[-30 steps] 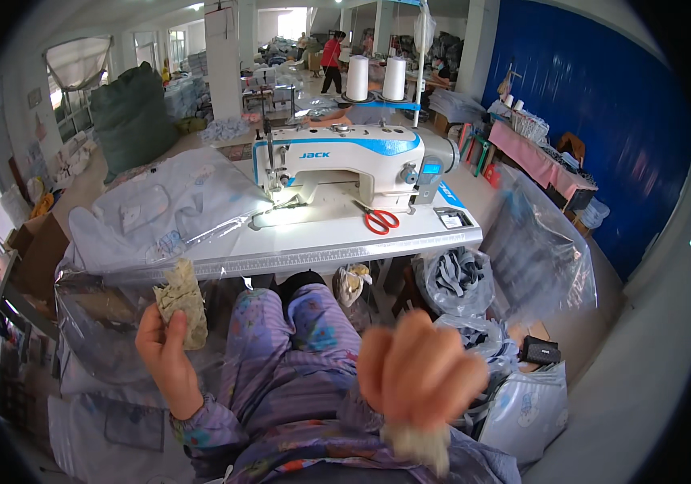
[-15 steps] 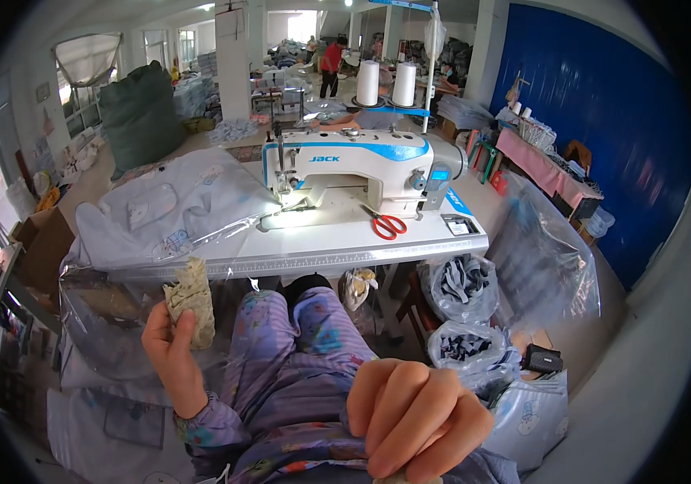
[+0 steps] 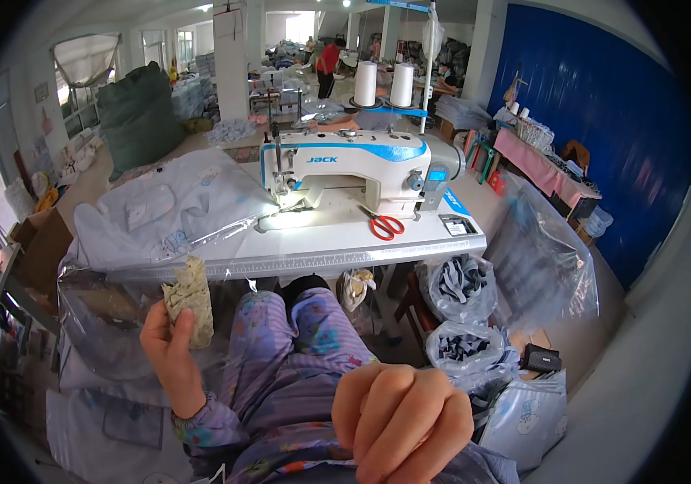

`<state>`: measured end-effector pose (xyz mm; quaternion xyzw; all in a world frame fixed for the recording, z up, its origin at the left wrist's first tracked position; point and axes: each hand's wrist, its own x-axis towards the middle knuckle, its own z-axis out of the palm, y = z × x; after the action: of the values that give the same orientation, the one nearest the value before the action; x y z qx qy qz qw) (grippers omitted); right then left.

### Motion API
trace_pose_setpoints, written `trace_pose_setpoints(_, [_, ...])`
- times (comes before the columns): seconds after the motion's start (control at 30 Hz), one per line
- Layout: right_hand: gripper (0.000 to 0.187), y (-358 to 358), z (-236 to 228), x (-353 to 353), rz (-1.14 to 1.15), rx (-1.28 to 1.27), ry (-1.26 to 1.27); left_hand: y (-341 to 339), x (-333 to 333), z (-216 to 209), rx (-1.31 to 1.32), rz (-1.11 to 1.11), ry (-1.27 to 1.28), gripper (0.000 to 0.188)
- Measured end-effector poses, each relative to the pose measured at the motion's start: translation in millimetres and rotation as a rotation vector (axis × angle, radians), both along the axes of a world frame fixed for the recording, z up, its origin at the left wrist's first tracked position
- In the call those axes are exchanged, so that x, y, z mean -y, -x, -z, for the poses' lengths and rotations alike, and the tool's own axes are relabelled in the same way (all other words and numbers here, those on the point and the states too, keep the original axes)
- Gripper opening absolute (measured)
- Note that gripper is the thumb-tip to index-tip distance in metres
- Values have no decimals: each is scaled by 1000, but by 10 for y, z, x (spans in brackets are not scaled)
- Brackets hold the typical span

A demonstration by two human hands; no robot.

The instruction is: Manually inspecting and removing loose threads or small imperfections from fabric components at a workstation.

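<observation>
My left hand (image 3: 174, 355) is closed around a piece of flaky, pale beige-green flatbread (image 3: 189, 302), thumb across its front, held upright beside my left thigh. Close to the camera at the lower middle is my right hand (image 3: 402, 419), its fingers curled in and knuckles facing up. Whatever its fingertips hold is hidden below the picture edge. In front stands a white and blue sewing machine (image 3: 345, 157), its lamp lit over the needle. White printed fabric with clear plastic (image 3: 176, 206) lies left of the needle. Red-handled scissors (image 3: 386, 227) rest on the table (image 3: 321, 242).
Plastic bags of dark fabric strips (image 3: 465, 345) stand at the right, next to a small black box (image 3: 541, 358). A clear plastic sheet (image 3: 547, 250) hangs beyond them. Two white thread cones (image 3: 366, 83) top the machine. A co-worker in red (image 3: 328, 64) stands far back.
My right hand has shifted slightly left; the beige bit seen under its fingertips before is out of sight now. My left hand and the flatbread stay nearly still.
</observation>
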<state>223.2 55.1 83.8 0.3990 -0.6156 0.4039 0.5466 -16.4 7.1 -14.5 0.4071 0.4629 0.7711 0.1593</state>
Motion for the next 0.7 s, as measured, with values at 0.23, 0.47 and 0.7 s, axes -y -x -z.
trace_pose_setpoints(0.23, [13, 23, 151, 117, -7, -170, 135, -11, -5, 34, 27, -11, 20, 26])
trace_pose_setpoints(0.47, [10, -19, 99, 86, -33, -82, 106, -22, 6, 21, 20, -21, 15, 26])
trace_pose_setpoints(0.7, [11, 11, 55, 88, -39, -100, 111, -37, -11, 7, 13, -10, 22, 26])
